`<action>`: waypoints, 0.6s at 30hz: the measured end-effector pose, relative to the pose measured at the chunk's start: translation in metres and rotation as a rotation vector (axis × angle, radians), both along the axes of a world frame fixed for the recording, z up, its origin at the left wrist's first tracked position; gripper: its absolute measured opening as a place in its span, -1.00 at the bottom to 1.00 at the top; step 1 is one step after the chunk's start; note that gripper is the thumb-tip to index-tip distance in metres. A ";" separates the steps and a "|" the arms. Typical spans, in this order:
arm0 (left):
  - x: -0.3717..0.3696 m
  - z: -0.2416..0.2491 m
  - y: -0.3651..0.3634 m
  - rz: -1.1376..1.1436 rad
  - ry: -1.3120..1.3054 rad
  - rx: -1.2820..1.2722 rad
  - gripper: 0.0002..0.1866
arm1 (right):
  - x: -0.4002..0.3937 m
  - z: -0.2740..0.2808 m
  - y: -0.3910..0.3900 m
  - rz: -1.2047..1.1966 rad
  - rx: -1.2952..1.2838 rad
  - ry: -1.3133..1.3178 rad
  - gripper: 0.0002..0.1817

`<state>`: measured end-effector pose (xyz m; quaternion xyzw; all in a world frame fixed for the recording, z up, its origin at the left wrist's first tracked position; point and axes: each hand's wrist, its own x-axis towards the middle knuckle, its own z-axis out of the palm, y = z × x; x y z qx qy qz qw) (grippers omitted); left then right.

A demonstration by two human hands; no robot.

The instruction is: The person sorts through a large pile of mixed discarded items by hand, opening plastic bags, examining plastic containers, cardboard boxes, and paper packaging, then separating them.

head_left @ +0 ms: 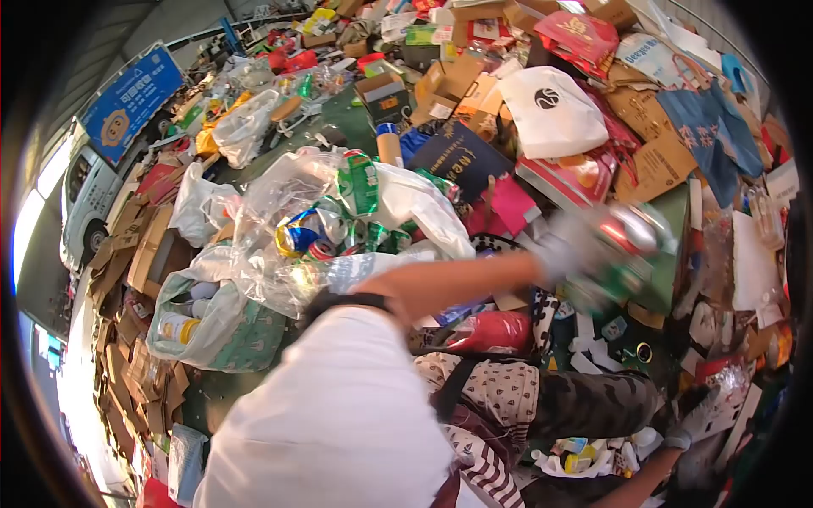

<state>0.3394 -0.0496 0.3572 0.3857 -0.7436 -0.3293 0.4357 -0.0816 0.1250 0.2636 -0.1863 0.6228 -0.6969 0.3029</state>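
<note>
My left hand, in a pale glove, is closed on drink cans, silver-red and green, smeared by motion. The arm reaches rightward across the view, past a clear plastic bag of cans, with a green can on top. At the lower right, my gloved right hand is beside a white piece with dark holes and clear packaging with red in it; its fingers are partly hidden, and I cannot tell whether it grips anything. A red bundle lies below my left forearm.
A patterned green bag holding bottles stands at the left. Flattened cardboard is stacked along the left edge. Farther back are a white bag, a navy box and heaped mixed waste. A van stands beyond.
</note>
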 end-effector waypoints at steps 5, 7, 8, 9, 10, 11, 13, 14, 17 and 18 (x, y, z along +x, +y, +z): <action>0.275 0.026 0.031 0.621 -0.519 0.055 -0.43 | 0.015 -0.047 -0.039 0.210 0.045 0.331 -0.60; 0.377 0.004 0.041 0.660 -0.919 0.368 -0.39 | 0.020 -0.062 -0.049 0.370 0.151 0.371 -0.60; 0.395 0.011 0.059 0.640 -0.936 0.448 -0.31 | 0.023 -0.065 -0.053 0.449 0.206 0.395 -0.59; 0.413 0.014 0.063 0.644 -0.931 0.457 -0.31 | 0.025 -0.066 -0.057 0.518 0.260 0.422 -0.58; 0.428 0.018 0.057 0.528 -1.134 0.292 -0.30 | 0.037 -0.060 -0.054 0.559 0.359 0.401 -0.58; 0.437 0.015 0.050 0.398 -1.320 0.119 -0.28 | 0.019 -0.089 -0.050 0.621 0.322 0.346 -0.58; 0.357 0.079 0.038 0.501 -1.211 0.311 -0.23 | 0.005 -0.111 -0.038 0.659 0.326 0.048 -0.56; 0.351 0.067 0.014 0.423 -1.017 0.156 -0.24 | -0.002 -0.116 -0.031 0.689 0.284 -0.052 -0.55; 0.297 0.041 -0.068 0.198 -0.639 -0.003 -0.30 | 0.002 -0.100 0.005 0.751 0.210 -0.355 -0.52; 0.280 0.025 -0.098 0.159 -0.671 -0.006 -0.32 | -0.007 -0.108 0.019 0.718 0.210 -0.172 -0.54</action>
